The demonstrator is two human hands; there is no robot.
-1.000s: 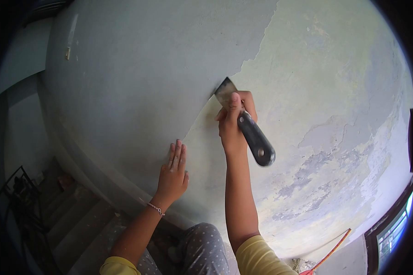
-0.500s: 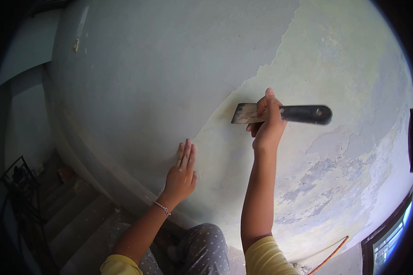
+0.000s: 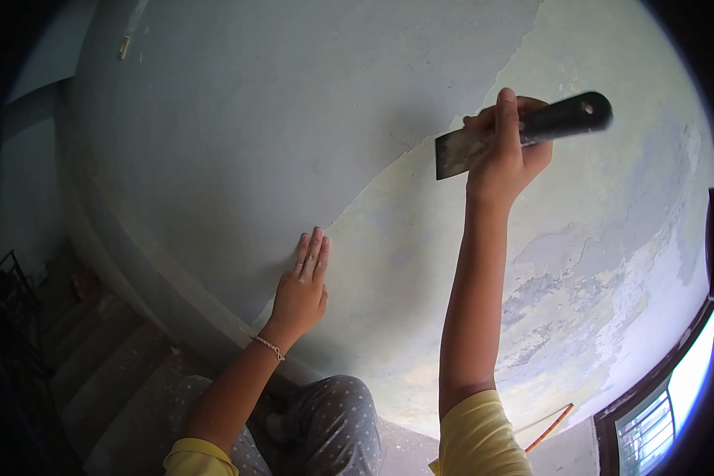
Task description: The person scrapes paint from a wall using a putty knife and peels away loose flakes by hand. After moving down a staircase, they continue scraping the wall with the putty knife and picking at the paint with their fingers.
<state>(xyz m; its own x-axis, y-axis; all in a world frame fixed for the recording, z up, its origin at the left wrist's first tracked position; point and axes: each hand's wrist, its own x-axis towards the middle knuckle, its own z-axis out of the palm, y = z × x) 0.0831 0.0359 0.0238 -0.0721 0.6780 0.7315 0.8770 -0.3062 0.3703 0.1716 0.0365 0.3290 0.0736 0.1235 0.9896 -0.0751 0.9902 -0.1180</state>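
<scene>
Held in my right hand (image 3: 509,155) is a scraper (image 3: 567,117) with a black handle and a wide, stained metal blade. The blade points left, close to the ragged edge where grey paint (image 3: 309,103) meets the pale, stripped part of the wall (image 3: 404,238). My thumb points up along the scraper, and the handle sticks out to the right. Lower and to the left, my left hand (image 3: 303,285) lies flat against the wall at that same paint edge, fingers stretched upward with whitish dust on them. A bracelet (image 3: 268,347) circles my left wrist.
Stairs (image 3: 111,365) with a dark metal railing (image 3: 12,293) go down at the left. Flaking patches (image 3: 547,301) mark the wall at right. A barred window (image 3: 650,428) stands lower right, near an orange rod (image 3: 551,426). My bent knees (image 3: 333,420) are close under the wall.
My right hand has risen and moved right with the scraper, whose handle now tilts upward. My left hand stays flat on the wall, and the view has shifted slightly.
</scene>
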